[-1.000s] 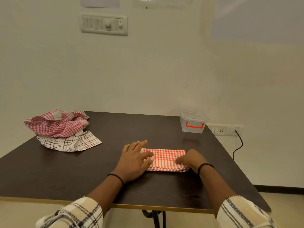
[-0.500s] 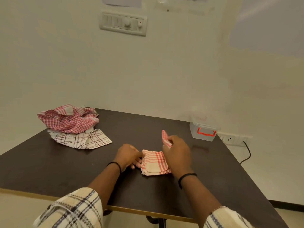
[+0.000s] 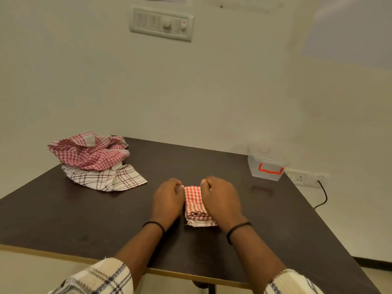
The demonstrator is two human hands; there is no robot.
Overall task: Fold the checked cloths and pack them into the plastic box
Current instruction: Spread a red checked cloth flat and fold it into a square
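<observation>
A small orange-and-white checked cloth, folded into a thick square, lies on the dark table in front of me. My left hand grips its left edge with curled fingers. My right hand lies over its right half, fingers curled onto the far edge. A crumpled red-checked cloth sits on a white cloth with brown checks at the table's far left. The clear plastic box, lid on, with a red clasp, stands at the far right corner.
A wall socket with a black cable sits just right of the box, off the table's edge. A switch panel is mounted high on the wall. The table's front edge runs near my sleeves.
The long folded strip was folded over by my right hand from right to left into a compact square. Both hands now sit close together on it.
</observation>
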